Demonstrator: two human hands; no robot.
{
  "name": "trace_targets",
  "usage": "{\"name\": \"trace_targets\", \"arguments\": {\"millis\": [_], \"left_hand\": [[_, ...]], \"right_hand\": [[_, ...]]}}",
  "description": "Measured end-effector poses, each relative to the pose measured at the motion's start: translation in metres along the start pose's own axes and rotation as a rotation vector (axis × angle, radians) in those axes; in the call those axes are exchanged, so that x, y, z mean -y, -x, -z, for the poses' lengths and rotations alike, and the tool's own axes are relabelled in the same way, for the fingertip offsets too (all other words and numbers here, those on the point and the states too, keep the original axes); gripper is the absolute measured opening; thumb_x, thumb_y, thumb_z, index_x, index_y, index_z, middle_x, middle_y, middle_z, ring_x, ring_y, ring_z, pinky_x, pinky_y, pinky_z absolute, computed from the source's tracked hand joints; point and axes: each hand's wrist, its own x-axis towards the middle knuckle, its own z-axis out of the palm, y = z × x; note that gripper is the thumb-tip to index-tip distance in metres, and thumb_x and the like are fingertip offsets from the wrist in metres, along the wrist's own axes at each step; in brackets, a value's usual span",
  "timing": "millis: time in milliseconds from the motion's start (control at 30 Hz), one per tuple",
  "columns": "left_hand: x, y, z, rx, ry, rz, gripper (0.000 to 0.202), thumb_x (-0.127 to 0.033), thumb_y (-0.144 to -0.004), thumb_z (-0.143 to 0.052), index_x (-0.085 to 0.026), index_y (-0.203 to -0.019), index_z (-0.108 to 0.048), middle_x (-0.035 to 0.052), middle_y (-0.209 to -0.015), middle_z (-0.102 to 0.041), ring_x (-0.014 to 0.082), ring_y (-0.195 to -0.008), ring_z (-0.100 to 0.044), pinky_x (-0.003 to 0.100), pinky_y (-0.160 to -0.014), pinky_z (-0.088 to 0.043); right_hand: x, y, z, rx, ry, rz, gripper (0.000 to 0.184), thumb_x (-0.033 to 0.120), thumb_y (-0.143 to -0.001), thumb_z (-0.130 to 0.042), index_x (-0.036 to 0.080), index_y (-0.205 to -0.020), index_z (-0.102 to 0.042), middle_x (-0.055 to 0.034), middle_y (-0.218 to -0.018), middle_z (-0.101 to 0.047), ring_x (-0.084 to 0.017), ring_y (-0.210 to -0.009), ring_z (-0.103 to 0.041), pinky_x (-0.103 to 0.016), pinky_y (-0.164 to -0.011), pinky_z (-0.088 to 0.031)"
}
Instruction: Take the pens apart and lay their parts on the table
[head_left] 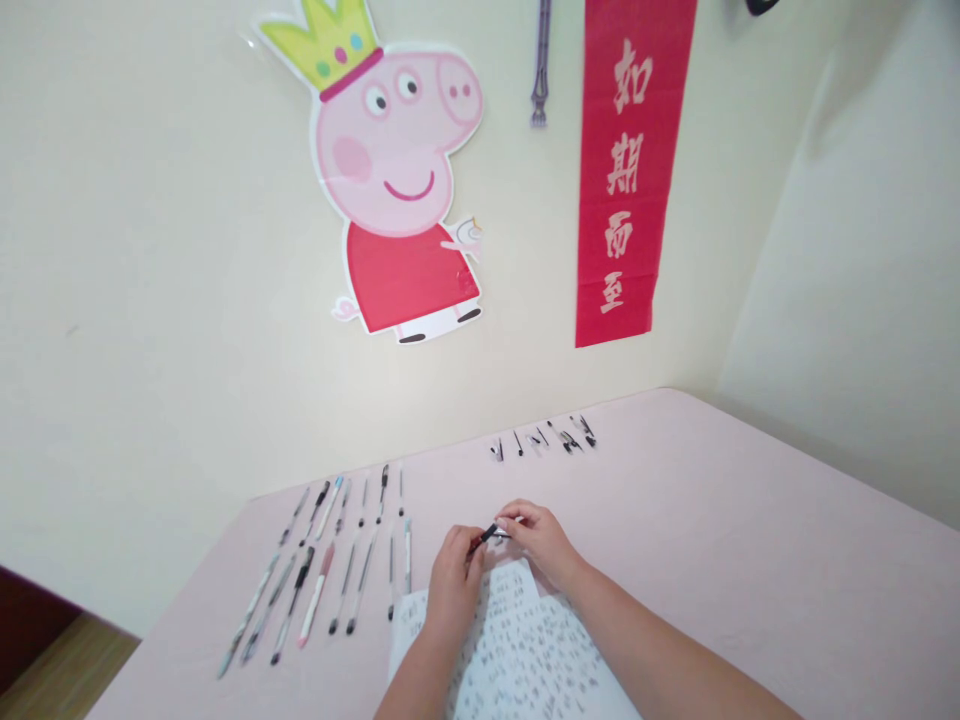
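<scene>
Left hand and right hand pinch a pen, fingertips closed on it — likely light, stiff, slick; best gripped near each end.

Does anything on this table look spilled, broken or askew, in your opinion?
Nothing looks spilled. The written paper looks askew: its far edge is stepped, as if sheets overlap unevenly. The small dark pieces near the wall lie less neatly than the pens at left; I cannot tell about breakage.
</scene>
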Motion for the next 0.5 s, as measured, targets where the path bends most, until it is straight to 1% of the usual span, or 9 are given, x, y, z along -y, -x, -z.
{"name": "trace_targets", "arguments": {"millis": [133,200,300,400,500], "left_hand": [[0.002,0.000,0.001,-0.004,-0.006,0.017,0.016,-0.023,-0.082,-0.043,-0.019,-0.088,-0.058,0.0044,-0.084,-0.059,0.0176,-0.082,-0.055,0.031,-0.073,-0.045],[0.002,0.000,0.001,-0.018,-0.012,0.031,0.016,-0.023,-0.082,-0.043,-0.019,-0.087,-0.058,0.0046,-0.084,-0.059,0.0180,-0.081,-0.056,0.032,-0.072,-0.045],[0.003,0.000,0.001,-0.031,-0.016,0.041,0.016,-0.021,-0.080,-0.042,-0.019,-0.086,-0.058,0.0048,-0.083,-0.059,0.0183,-0.081,-0.056,0.032,-0.073,-0.045],[0.002,0.000,0.001,-0.033,-0.018,0.051,0.017,-0.020,-0.080,-0.042,-0.019,-0.085,-0.058,0.0049,-0.084,-0.058,0.0186,-0.082,-0.056,0.032,-0.073,-0.045],[0.002,0.000,0.002,-0.032,-0.018,0.067,0.017,-0.021,-0.080,-0.042,-0.019,-0.086,-0.058,0.0050,-0.085,-0.058,0.0186,-0.082,-0.056,0.033,-0.073,-0.045]], "right_hand": [[0.004,0.000,0.002,-0.037,-0.090,-0.048,0.029,0.045,-0.065,-0.068,0.016,-0.068,-0.066,-0.0020,-0.067,-0.061,-0.015,-0.064,-0.053,-0.027,-0.062,-0.041],[0.006,-0.002,0.003,-0.083,-0.138,-0.070,0.030,0.045,-0.063,-0.069,0.016,-0.067,-0.064,-0.0005,-0.063,-0.059,-0.014,-0.061,-0.051,-0.026,-0.061,-0.040],[0.005,-0.005,0.008,-0.173,-0.174,-0.112,0.029,0.045,-0.063,-0.069,0.017,-0.067,-0.061,0.0027,-0.058,-0.054,-0.010,-0.054,-0.045,-0.023,-0.054,-0.036],[0.002,-0.010,0.016,-0.250,-0.184,-0.135,0.027,0.043,-0.066,-0.066,0.018,-0.068,-0.059,0.0044,-0.057,-0.051,-0.009,-0.050,-0.041,-0.022,-0.049,-0.031],[0.002,-0.016,0.028,-0.336,-0.193,-0.101,0.024,0.042,-0.067,-0.065,0.018,-0.068,-0.058,0.0041,-0.058,-0.052,-0.009,-0.051,-0.043,-0.022,-0.049,-0.032]]}}
